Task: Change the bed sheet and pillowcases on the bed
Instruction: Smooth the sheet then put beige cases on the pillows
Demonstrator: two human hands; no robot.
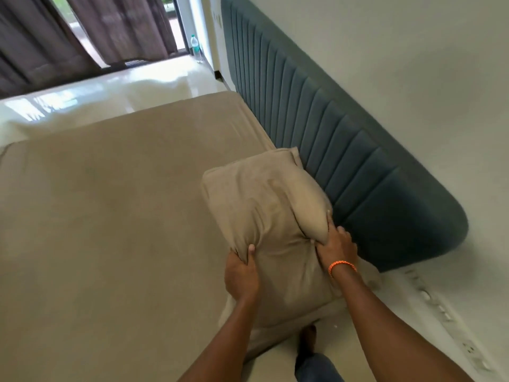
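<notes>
The left hand (241, 272) grips the near corner of the beige pillow (264, 216), thumb on top; the right hand (336, 245) (orange band at the wrist) clutches its right edge, fingertips buried in fabric. The pillow sits lower centre, beside the blue headboard (344, 150), over the beige-sheeted bed (110, 202). Its underside is hidden.

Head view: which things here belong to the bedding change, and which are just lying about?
Part of the job:
- pillow in its beige case, gripped by the left hand and right hand
- beige bed sheet spread on the mattress

Just lying about:
- water bottle on the floor by the window
- curtains
- padded headboard
</notes>
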